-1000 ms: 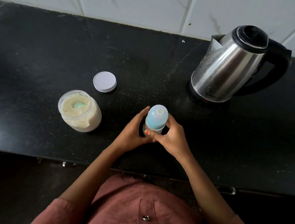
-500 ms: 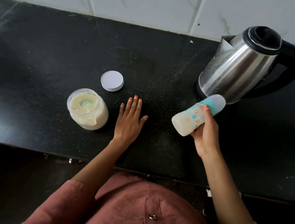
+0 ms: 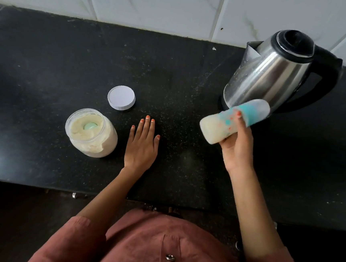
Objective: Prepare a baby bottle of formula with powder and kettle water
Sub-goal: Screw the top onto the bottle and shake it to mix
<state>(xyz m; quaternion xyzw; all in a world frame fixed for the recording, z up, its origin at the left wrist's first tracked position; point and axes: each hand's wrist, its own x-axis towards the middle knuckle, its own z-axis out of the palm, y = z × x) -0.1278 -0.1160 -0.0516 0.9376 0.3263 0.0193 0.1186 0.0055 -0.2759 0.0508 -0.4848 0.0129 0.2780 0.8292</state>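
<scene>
A second ago both hands were on the baby bottle (image 3: 216, 128). Now my right hand (image 3: 237, 149) grips it raised and tilted, and my left hand (image 3: 142, 147) lies flat on the tabletop (image 3: 49, 57), powder jar (image 3: 91, 133) just to its left. Shaking to mix, I judge.

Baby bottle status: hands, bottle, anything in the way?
Right hand grips baby bottle, capped, tilted, milky inside. Left hand flat on counter. Powder jar open, lid lying apart; kettle close behind bottle.
</scene>
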